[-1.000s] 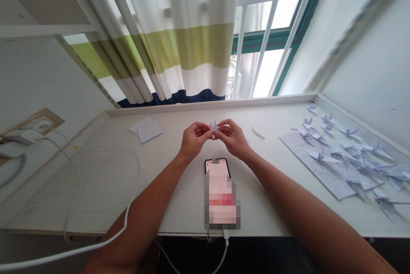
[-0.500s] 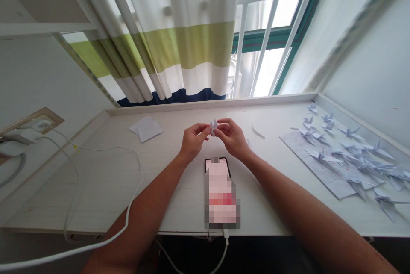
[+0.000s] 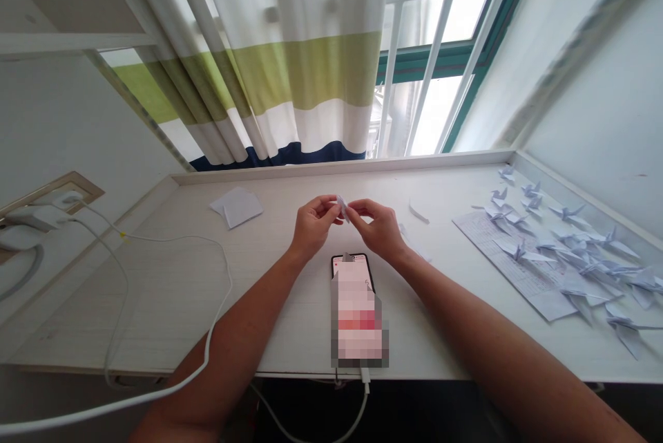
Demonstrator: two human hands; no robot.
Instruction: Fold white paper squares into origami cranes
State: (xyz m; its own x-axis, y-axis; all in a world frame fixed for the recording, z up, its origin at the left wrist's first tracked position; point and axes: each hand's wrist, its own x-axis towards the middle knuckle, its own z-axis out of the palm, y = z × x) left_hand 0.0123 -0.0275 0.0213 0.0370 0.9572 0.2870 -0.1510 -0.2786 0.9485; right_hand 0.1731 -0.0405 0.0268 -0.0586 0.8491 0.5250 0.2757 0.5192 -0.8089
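A small piece of folded white paper (image 3: 342,205) is pinched between my two hands, above the middle of the white desk. My left hand (image 3: 313,225) grips its left side with thumb and fingers. On the other side, my right hand (image 3: 380,227) closes its thumb and fingertips on the same paper. The fingers partly cover the paper, so its full shape is hidden. Just below the hands, nearer to me, a phone (image 3: 357,305) lies face up with its screen lit and partly blurred.
Several folded paper cranes (image 3: 585,256) crowd the desk's right side, some on a written sheet (image 3: 497,246). White paper squares (image 3: 238,208) lie at left, a thin paper strip (image 3: 418,211) at right. A white cable (image 3: 231,277) crosses over my left forearm.
The folded paper has turned between my fingers and now looks narrower and tilted. My right hand has shifted slightly, its fingers closing nearer to my left.
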